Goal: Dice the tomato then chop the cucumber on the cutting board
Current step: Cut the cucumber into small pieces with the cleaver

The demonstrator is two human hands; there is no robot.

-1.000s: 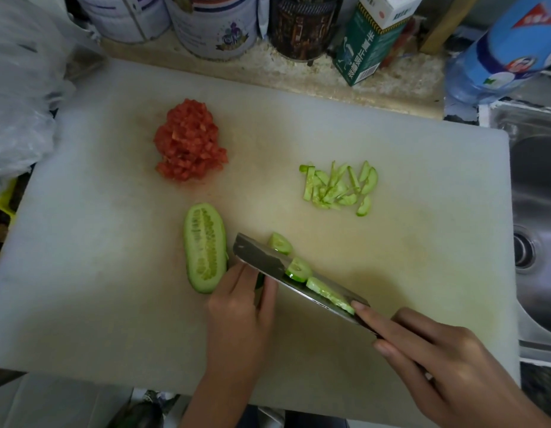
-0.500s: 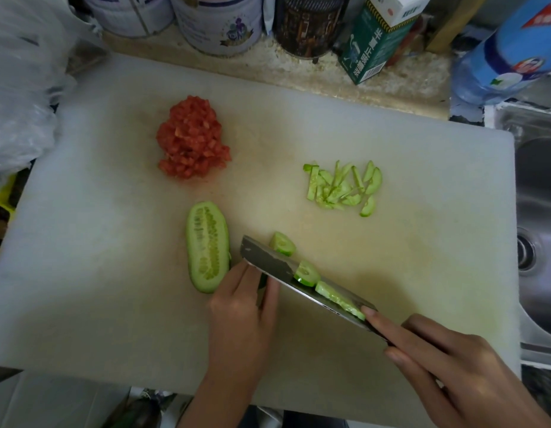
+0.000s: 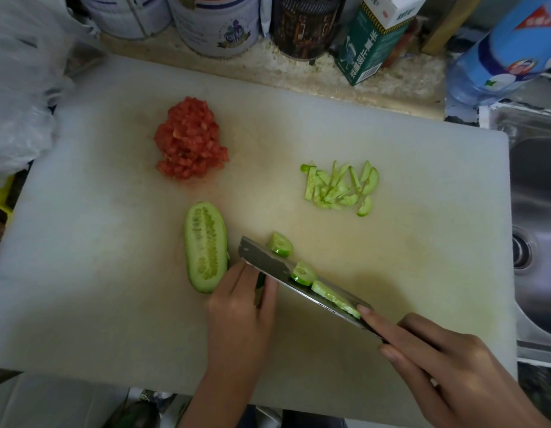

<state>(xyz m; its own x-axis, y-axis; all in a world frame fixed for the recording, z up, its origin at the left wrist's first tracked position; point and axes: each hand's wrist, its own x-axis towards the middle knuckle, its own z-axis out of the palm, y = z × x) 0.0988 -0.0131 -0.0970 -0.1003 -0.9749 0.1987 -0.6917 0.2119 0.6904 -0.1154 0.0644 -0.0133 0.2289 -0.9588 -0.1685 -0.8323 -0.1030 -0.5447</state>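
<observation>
Tomato: already diced, a wet red heap [image 3: 191, 140] at the far left of the cutting board [image 3: 422, 242], well apart from the knife; soft and juicy, likely to smear if pushed
Cucumber half: lies cut face up [image 3: 205, 245] just beside the left hand, untouched; firm and light, but the seeded face looks wet and slippery, and on its rounded skin it may rock
Cucumber piece: mostly hidden under the left hand; only a strip of dark green skin [image 3: 260, 281] shows between the fingers, right against the blade
Left hand: [image 3: 241, 310] bent over the piece, fingertips pinning it down close to the steel
Right hand: [image 3: 447, 362] wrapped round the handle, forefinger stretched along the back of the blade
Knife: [image 3: 268, 262] broad blade slanting across the board, edge down
Cut slices: a thin-cut heap [image 3: 339, 188] toward the far right; one half-moon [image 3: 280, 244] on the board just past the blade; two more [image 3: 303, 273] clinging to its flat side
Where to hold: my judgement is on the skin side, fingertips tucked back, flat face down
Risk: wet slices sticking to the blade, short stub slipping under the fingers
</observation>
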